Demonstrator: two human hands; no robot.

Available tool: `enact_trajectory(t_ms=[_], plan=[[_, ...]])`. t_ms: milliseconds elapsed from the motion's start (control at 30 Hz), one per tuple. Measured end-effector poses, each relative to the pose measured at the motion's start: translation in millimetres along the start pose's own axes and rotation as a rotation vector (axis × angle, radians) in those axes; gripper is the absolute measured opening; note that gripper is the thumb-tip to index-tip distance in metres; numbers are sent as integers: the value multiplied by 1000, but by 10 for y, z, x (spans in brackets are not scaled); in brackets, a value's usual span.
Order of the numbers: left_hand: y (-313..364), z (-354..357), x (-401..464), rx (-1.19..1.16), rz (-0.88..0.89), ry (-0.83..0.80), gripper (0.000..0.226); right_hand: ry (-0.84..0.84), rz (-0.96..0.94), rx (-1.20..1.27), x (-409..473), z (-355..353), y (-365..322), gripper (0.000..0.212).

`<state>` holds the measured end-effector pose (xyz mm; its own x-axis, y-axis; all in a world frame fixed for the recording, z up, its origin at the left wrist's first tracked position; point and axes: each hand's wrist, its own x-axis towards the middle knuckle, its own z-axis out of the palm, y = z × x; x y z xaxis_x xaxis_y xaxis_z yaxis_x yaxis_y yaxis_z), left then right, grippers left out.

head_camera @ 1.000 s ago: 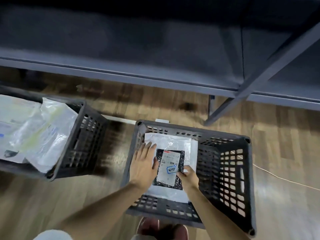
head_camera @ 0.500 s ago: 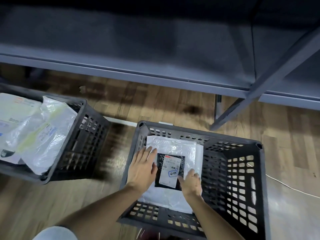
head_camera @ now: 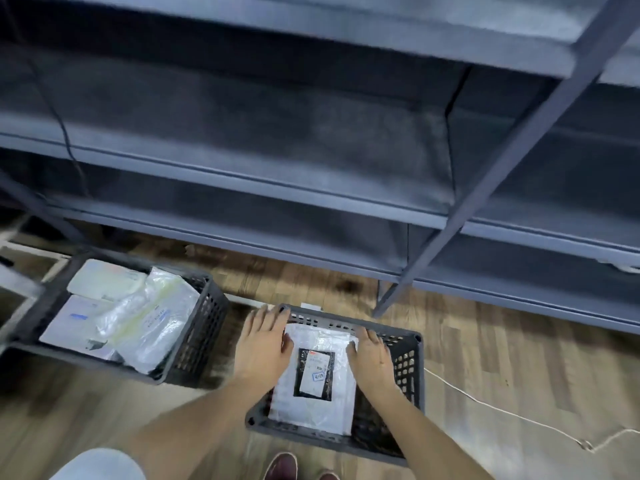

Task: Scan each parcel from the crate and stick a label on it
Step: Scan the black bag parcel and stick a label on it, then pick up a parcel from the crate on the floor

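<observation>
- Both hands are down in the crate on the floor, one each side of the parcel.
- Left hand lies flat over the crate's left wall, fingers straight and spread, tips up near the far-left corner. Its grip is slack, nothing held; the thumb edge lies right at the parcel's left edge.
- Right hand hangs palm-down at the parcel's right edge, fingers straight and pointing to the far wall. Nothing in that grip either; whether it touches the parcel or hovers above it can't be told.
- The parcel, a white plastic mailer, lies flat on the crate's bottom, filling the left and middle; dark crate bottom shows along the right side.
- A black-bordered slip sits on the mailer's middle, and on it a small blue-and-white label.
- A second crate stands on the floor to the left, well apart, packed with white and clear mailers piled at angles.
- Grey shelving runs across behind both crates; one slanted upright comes down to the floor just beyond the first crate's far-right corner.
- A thin white cord trails over the floor on the right.
- Two shoe tips peek in at the bottom edge, near the first crate's near wall.
</observation>
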<state>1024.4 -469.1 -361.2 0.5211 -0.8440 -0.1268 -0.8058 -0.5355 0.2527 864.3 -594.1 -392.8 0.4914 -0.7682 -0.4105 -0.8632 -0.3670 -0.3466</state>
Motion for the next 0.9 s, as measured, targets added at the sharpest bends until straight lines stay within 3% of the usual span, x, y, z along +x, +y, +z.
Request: enact_trajectory(t_ms=[200, 400, 667, 900], plan=[[138, -1467, -256, 32, 5, 120, 51, 101, -214, -133, -646, -1161, -955, 32], [-115, -2459, -345, 21, -42, 295, 48, 197, -381, -163, -897, -1893, -1945, 43], [-1178, -3394, -476, 58, -57, 392, 55, 356, -516, -249, -1128, -2202, -3355, 41], [-2539, -4108, -796, 101, -75, 399, 57, 404, -526, -286, -1402, -1938, -4721, 48]])
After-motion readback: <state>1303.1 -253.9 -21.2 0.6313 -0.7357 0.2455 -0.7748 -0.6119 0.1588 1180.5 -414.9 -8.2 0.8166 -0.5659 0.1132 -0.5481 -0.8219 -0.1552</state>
